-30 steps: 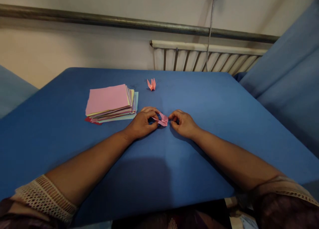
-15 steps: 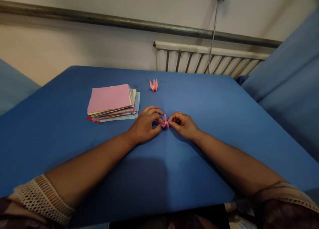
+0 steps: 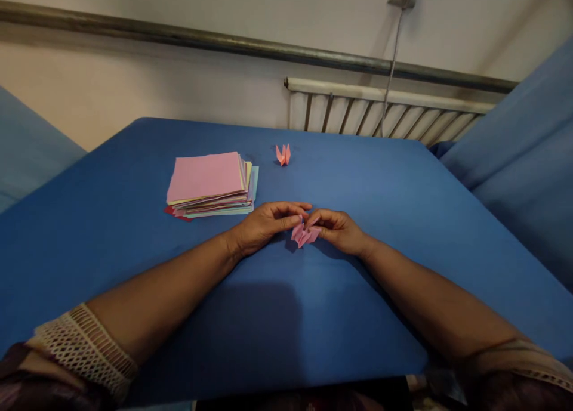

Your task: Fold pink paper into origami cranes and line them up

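Observation:
A small folded pink paper figure [image 3: 305,234] sits between my two hands on the blue table [image 3: 134,232]. My left hand [image 3: 264,225] pinches its left side with thumb and fingers together. My right hand [image 3: 341,229] pinches its right side, fingers curled. Both forearms rest on the table. A stack of coloured paper squares [image 3: 210,184], pink on top, lies just left of my left hand. A finished orange-pink folded figure [image 3: 283,155] stands farther back on the table.
A radiator [image 3: 385,110] and a horizontal metal pipe [image 3: 179,36] run along the wall behind the table. Blue-covered surfaces flank the table on the right [image 3: 523,142] and on the far left [image 3: 27,154].
The pink figure has been turned and opened between my fingers; it now points down toward me. Both hands have shifted slightly right and closer together. The camera view moved a little.

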{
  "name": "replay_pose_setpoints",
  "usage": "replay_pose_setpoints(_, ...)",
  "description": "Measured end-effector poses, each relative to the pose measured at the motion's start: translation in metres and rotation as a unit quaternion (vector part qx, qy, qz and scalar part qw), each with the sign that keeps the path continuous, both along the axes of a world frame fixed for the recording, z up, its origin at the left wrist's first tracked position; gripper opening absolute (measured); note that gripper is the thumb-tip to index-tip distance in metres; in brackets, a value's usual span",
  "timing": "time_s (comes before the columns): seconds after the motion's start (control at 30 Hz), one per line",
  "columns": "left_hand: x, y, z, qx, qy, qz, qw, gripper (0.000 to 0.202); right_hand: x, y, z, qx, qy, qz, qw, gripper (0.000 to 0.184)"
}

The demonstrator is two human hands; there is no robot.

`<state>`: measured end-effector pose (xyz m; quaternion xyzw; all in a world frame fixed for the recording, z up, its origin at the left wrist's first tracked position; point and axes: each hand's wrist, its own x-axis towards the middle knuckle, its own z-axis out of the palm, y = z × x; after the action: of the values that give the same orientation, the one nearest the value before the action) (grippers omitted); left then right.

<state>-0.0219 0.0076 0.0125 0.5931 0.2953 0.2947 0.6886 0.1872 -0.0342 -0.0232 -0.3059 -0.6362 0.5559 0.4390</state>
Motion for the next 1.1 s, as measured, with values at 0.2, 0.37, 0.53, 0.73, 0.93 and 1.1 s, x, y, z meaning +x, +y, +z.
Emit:
replay_pose_setpoints(0.2,0.0,-0.001,0.0,0.016,0.001,0.021,1.0,0.018,-0.003,-0.001,-0.001,0.012,-0.005,-0.013,1.0,0.019)
replay_pose_setpoints(0.37,-0.001,-0.003,0.007,0.032,-0.006,0.039,0.999,0.016,-0.005,-0.004,0.001,0.041,-0.034,-0.056,0.997,0.019)
replay_pose_setpoints(0.53,0.001,-0.004,0.008,0.018,-0.007,0.036,0.999,0.019,-0.004,-0.006,0.003,0.08,-0.084,-0.081,0.99,0.015)
replay_pose_setpoints(0.73,0.003,0.002,-0.003,-0.012,-0.031,0.046,0.998,0.033,-0.002,-0.006,0.003,0.1,-0.091,-0.105,0.985,0.015)
replay_pose_setpoints(0.93,0.002,0.002,-0.002,-0.019,-0.018,0.018,0.999,0.03,-0.003,-0.009,0.006,0.109,-0.108,-0.089,0.984,0.015)
replay_pose_setpoints(1.1,0.003,-0.003,0.002,-0.014,-0.02,0.007,1.0,0.027,-0.005,-0.012,0.008,0.14,-0.153,-0.081,0.975,0.011)
